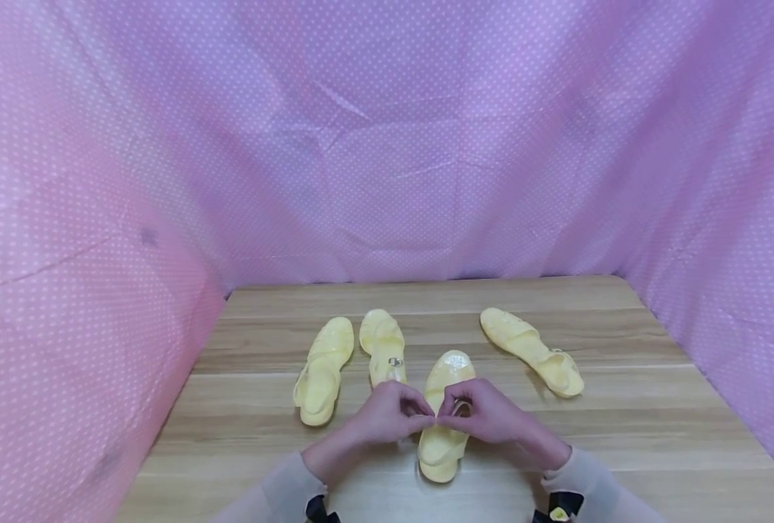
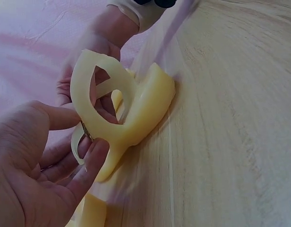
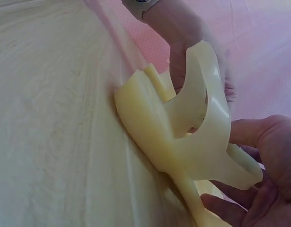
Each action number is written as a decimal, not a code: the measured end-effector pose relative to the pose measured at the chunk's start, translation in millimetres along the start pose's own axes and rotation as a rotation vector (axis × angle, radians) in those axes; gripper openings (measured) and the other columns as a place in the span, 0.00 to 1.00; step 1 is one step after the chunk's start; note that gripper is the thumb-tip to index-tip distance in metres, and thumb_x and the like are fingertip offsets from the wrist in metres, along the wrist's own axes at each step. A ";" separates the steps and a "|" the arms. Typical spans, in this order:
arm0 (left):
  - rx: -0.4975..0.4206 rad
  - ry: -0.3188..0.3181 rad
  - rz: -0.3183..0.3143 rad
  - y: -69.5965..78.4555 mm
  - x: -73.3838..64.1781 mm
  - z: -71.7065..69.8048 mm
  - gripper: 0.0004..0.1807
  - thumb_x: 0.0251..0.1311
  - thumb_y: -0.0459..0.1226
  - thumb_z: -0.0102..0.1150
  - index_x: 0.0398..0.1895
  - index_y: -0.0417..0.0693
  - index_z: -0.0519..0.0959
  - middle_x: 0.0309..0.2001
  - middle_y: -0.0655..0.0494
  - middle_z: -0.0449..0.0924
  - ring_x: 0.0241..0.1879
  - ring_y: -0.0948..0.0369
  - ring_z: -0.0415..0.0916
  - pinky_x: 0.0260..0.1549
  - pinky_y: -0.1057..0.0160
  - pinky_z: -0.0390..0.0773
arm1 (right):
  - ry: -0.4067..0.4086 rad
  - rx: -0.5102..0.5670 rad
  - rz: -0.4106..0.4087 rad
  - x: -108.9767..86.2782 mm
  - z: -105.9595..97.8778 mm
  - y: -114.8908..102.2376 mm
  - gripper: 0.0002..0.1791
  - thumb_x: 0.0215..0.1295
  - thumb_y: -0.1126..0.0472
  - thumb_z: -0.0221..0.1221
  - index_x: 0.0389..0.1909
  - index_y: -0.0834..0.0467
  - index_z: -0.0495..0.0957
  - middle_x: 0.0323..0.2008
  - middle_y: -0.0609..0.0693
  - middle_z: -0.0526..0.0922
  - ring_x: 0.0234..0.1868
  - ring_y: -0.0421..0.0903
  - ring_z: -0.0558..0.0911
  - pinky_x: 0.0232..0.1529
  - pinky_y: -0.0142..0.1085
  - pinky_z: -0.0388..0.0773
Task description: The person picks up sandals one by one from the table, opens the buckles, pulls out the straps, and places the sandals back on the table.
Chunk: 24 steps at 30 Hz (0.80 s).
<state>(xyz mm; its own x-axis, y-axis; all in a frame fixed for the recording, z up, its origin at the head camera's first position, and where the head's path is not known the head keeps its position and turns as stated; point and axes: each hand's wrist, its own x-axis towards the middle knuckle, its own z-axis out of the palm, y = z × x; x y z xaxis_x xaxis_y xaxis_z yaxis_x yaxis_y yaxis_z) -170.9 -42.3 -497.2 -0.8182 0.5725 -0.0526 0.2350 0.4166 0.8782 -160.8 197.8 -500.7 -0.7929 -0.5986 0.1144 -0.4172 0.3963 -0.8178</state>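
Observation:
A pale yellow jelly sandal (image 1: pixel 441 465) stands sole-down on the table, its toe pointing away from me. Both hands meet over its ankle strap (image 3: pixel 216 101). My left hand (image 1: pixel 393 415) pinches the strap at a small metal buckle (image 2: pixel 86 131) between thumb and index finger. From the other side, my right hand (image 1: pixel 488 414) holds the strap near its loose end (image 3: pixel 247 172), fingers curled around it. In the head view the fingertips of the two hands almost meet and cover the buckle. The strap loop rises above the heel (image 2: pixel 154 99).
Left of the hands lie two more yellow sandals, an outer one (image 1: pixel 324 370) and an inner one (image 1: pixel 382 341) with a buckle showing. Another sandal (image 1: pixel 531 352) lies slanted at the right. Pink dotted cloth (image 1: pixel 387 181) surrounds the wooden table (image 1: pixel 642 407) at back and sides.

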 end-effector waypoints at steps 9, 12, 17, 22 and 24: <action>-0.019 0.007 -0.005 1.6 0.9 0.5 0.04 0.61 0.36 0.75 0.35 0.45 0.89 0.30 0.59 0.89 0.29 0.70 0.82 0.34 0.71 0.83 | 0.044 -0.009 -0.030 -4.1 4.3 2.8 0.08 0.66 0.62 0.72 0.31 0.48 0.83 0.33 0.39 0.89 0.35 0.31 0.83 0.39 0.31 0.82; -0.002 0.011 0.005 0.6 0.4 0.8 0.04 0.60 0.37 0.77 0.34 0.47 0.90 0.30 0.59 0.90 0.29 0.70 0.82 0.34 0.71 0.84 | 0.045 0.030 -0.011 -3.4 5.6 2.8 0.05 0.67 0.61 0.72 0.33 0.50 0.85 0.34 0.42 0.90 0.35 0.33 0.85 0.38 0.31 0.84; -0.021 0.000 -0.014 -1.7 -1.3 -0.4 0.04 0.61 0.37 0.76 0.35 0.47 0.90 0.30 0.59 0.90 0.29 0.70 0.82 0.33 0.71 0.83 | 0.038 0.043 -0.014 -1.8 5.6 1.8 0.05 0.66 0.60 0.73 0.32 0.52 0.87 0.32 0.44 0.91 0.34 0.32 0.84 0.37 0.32 0.84; -0.036 0.014 -0.011 -2.2 -2.8 -1.3 0.03 0.62 0.34 0.74 0.35 0.44 0.89 0.31 0.57 0.89 0.29 0.69 0.82 0.34 0.71 0.84 | 0.048 -0.002 -0.032 -5.4 4.9 2.1 0.07 0.64 0.63 0.73 0.29 0.51 0.85 0.30 0.42 0.89 0.33 0.30 0.81 0.36 0.32 0.82; -0.032 0.022 -0.010 -1.7 -3.3 -1.7 0.03 0.61 0.35 0.74 0.34 0.45 0.89 0.31 0.57 0.89 0.29 0.69 0.82 0.34 0.71 0.84 | 0.056 -0.011 -0.028 -6.2 4.9 2.3 0.06 0.64 0.63 0.73 0.30 0.51 0.86 0.30 0.41 0.89 0.32 0.30 0.81 0.36 0.32 0.82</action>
<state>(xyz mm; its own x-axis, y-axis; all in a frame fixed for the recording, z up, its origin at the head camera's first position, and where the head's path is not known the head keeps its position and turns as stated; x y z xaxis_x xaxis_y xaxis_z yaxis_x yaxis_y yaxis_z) -169.4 -46.1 -497.7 -0.8318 0.5527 -0.0516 0.2098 0.3991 0.8926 -154.6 199.0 -506.0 -0.8039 -0.5702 0.1689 -0.4445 0.3876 -0.8076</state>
